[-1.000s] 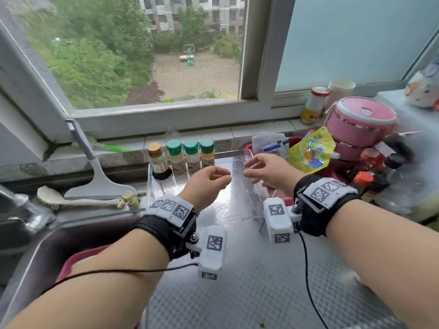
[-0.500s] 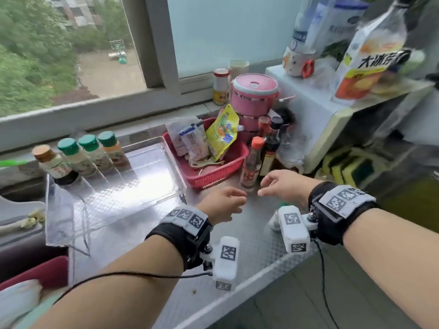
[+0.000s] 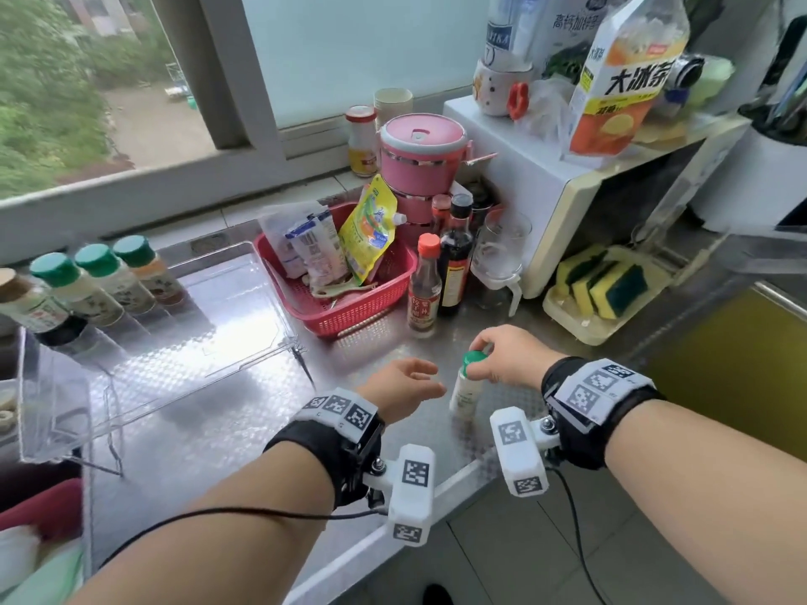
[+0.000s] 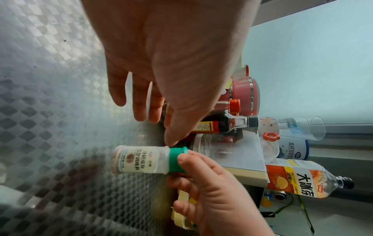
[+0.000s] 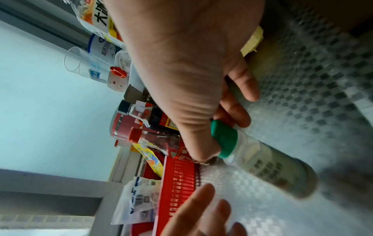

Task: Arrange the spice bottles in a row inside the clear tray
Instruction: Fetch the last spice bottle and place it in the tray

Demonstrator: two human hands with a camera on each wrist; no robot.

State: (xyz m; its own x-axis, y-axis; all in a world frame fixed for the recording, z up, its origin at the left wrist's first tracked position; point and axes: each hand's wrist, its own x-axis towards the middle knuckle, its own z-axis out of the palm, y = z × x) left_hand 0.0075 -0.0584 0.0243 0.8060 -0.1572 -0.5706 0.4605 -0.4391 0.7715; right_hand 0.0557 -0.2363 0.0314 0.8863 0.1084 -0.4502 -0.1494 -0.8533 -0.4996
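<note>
A green-capped spice bottle stands on the steel counter near its front edge. My right hand pinches its green cap from above. My left hand hovers just left of the bottle, fingers relaxed and holding nothing. The clear tray lies at the left. Along its far side stand three green-capped bottles and a brown-capped bottle in a row.
A red basket with sachets sits right of the tray. A vinegar bottle, a dark sauce bottle and a glass stand behind my hands. A white microwave and a sponge tray are to the right.
The view has swung right, away from the tray. Both hands left the tray and moved to the counter's front; my right hand has taken hold of the loose bottle's cap.
</note>
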